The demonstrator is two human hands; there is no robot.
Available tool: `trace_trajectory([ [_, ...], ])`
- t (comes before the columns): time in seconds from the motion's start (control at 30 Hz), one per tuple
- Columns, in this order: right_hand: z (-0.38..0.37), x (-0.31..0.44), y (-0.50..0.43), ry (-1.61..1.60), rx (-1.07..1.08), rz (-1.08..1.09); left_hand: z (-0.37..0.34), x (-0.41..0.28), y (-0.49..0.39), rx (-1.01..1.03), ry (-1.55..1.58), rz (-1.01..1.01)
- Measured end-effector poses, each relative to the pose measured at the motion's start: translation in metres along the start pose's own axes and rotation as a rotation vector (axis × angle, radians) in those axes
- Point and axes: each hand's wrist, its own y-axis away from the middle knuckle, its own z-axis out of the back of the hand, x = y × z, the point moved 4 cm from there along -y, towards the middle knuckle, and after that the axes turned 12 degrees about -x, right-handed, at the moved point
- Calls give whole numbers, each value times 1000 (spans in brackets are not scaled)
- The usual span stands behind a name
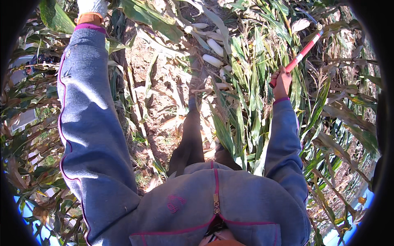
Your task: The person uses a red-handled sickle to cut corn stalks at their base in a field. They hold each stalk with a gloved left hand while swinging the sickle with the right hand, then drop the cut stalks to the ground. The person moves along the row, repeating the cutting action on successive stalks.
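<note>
My right hand point(281, 80) is closed around the lower end of a red handle point(303, 53) with pale bands. A thin curved blade, likely a sickle's point(307, 16), extends from its far end towards the upper left. Cut corn stalks point(252, 92) with leaves and tassels lie beside this hand. My left arm reaches far forward; my left hand point(92, 7), in a white glove, is cut off by the top edge, so its fingers are hidden. Green corn leaves point(57, 17) are close to it. Several pale corn ears point(213, 60) lie on the ground between the arms.
Standing corn plants point(27, 101) with drying leaves line the left side. More bent stalks and leaves point(351, 120) are at the right. Bare brown soil point(140, 61) with dry husks runs ahead of my feet, and my dark-trousered leg point(189, 138) stands in it.
</note>
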Motion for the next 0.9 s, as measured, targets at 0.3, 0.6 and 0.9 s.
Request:
trace_trajectory([
  [0.3, -86, -336, 126, 466, 310, -435, 40, 21, 46, 47, -553, -583],
  [0.6, -66, -253, 199, 608, 666, -867, 218, 24, 190, -616, 255, 252],
  [0.9, 136, -132, 201, 687, 520, -538, 381, -94, 294, -1042, 337, -135],
])
